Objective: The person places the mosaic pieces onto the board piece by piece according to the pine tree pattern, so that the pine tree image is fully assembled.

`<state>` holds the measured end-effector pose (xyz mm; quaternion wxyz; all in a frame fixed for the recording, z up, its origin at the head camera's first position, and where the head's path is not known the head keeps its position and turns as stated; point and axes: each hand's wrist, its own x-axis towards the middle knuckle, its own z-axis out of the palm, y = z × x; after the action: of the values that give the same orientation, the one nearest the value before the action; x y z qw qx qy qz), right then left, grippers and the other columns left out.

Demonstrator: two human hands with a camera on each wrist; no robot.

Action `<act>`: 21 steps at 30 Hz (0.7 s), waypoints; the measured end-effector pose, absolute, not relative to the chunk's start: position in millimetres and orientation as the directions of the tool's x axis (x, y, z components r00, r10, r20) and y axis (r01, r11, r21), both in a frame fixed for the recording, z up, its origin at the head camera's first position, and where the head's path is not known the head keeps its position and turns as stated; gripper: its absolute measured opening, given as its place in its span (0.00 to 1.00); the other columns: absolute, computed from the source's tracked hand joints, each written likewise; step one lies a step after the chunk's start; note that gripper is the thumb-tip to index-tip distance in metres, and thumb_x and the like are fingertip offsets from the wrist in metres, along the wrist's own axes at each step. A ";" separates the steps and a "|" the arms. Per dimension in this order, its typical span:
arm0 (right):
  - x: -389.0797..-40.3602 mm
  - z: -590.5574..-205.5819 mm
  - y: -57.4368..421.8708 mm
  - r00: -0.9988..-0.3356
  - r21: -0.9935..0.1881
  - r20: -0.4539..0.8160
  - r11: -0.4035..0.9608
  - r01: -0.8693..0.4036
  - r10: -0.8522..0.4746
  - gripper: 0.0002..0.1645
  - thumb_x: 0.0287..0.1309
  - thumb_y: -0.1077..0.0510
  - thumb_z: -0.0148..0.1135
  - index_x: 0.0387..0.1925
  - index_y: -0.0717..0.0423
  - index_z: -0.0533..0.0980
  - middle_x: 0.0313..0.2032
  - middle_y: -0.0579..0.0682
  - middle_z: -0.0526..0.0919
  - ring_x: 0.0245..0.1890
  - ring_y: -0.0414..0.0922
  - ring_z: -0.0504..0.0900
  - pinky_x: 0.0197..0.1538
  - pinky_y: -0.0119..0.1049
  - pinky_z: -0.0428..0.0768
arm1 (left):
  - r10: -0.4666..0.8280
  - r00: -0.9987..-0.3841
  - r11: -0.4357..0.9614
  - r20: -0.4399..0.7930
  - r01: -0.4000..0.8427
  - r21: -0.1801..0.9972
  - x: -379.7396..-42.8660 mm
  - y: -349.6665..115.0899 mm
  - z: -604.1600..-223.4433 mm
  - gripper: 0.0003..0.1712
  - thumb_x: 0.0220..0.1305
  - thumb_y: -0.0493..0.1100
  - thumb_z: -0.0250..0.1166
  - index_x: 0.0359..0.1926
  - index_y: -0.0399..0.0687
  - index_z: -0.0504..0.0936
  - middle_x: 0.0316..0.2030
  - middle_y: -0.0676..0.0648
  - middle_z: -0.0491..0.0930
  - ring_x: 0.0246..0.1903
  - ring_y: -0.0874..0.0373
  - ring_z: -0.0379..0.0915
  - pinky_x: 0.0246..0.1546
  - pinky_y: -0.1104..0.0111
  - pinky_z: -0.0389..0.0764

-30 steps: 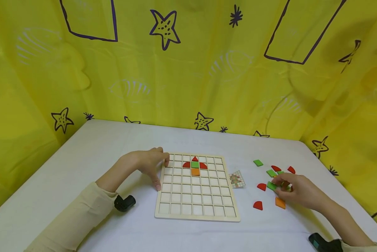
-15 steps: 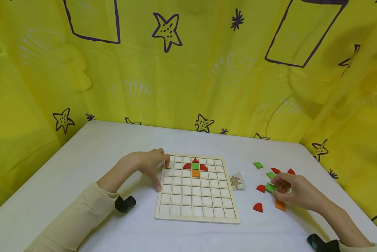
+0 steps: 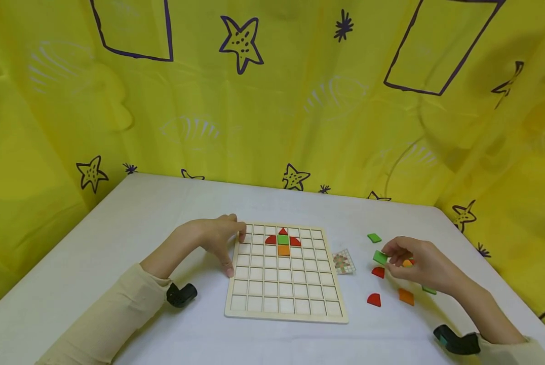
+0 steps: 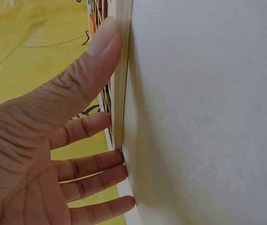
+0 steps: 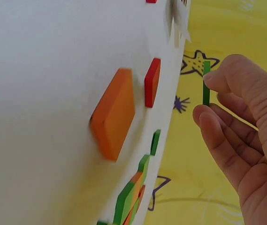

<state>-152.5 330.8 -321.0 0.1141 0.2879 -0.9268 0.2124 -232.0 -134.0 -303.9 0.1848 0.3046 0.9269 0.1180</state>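
A pale wooden grid board (image 3: 286, 321) lies on the white table. My left hand (image 3: 213, 238) rests at its upper left, thumb against the side edge and index fingertip at the rim; in the left wrist view the other fingers extend almost straight past the edge. On the grid sit a red triangle (image 3: 283, 231), a green square (image 3: 283, 240), an orange square (image 3: 283, 250) and two red quarter-round tiles (image 3: 270, 240). Right of the board, my right hand (image 3: 418, 263) pinches a green square tile (image 5: 206, 83) between thumb and fingers, raised above the table.
Loose tiles lie around and below my right hand: an orange one (image 3: 406, 296), red quarter-rounds (image 3: 374, 300), a green one (image 3: 374, 238) and others partly hidden by the hand. A small printed pattern card (image 3: 344, 262) lies against the board's right side. A yellow curtain (image 3: 272, 101) hangs behind the table.
My right hand has picked the green square tile out from among the loose tiles and lifted it slightly left and away from me. The left hand stays on the board.
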 end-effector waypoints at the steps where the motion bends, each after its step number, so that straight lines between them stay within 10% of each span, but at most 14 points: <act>1: -153.3 -319.6 328.2 -0.809 -0.332 0.326 0.742 -0.582 -0.489 0.20 0.44 0.71 0.78 0.38 0.53 0.81 0.34 0.36 0.82 0.30 0.32 0.77 0.36 0.28 0.81 | 0.608 -0.747 0.787 -0.271 0.520 0.331 -232.0 -134.1 -303.8 0.38 0.37 0.54 0.88 0.45 0.53 0.74 0.47 0.49 0.70 0.51 0.53 0.66 0.48 0.57 0.74; 21: -172.2 -305.9 275.3 -0.779 -0.371 0.273 0.686 -0.626 -0.564 0.18 0.48 0.70 0.77 0.40 0.54 0.81 0.36 0.39 0.83 0.33 0.33 0.79 0.39 0.32 0.84 | 0.610 -0.745 0.784 -0.268 0.521 0.336 -233.4 -134.8 -305.9 0.38 0.36 0.53 0.88 0.45 0.53 0.73 0.46 0.49 0.69 0.51 0.53 0.65 0.50 0.56 0.74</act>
<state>-172.2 275.3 -305.9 0.0686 0.3250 -0.9155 0.2270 -233.4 -134.8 -305.9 0.1844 0.3055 0.9263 0.1207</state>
